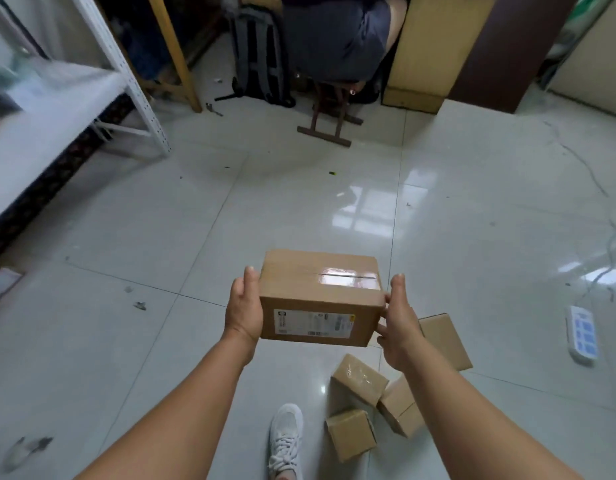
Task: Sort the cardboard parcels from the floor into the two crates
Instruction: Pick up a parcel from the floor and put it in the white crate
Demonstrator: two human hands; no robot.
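Parcel held up in the air above the tiled floor, taped top up, label facing the person — left hand grasping its left end, right hand grasping its right end. Four smaller boxes lie on the floor below, beside a white shoe.

A taped cardboard parcel with a white label on its near side is held above the tiled floor, the left hand gripping its left end and the right hand its right end. Four smaller parcels lie clustered on the floor below the right forearm, just beside a white sneaker. A white power strip lies near the floor's right edge.
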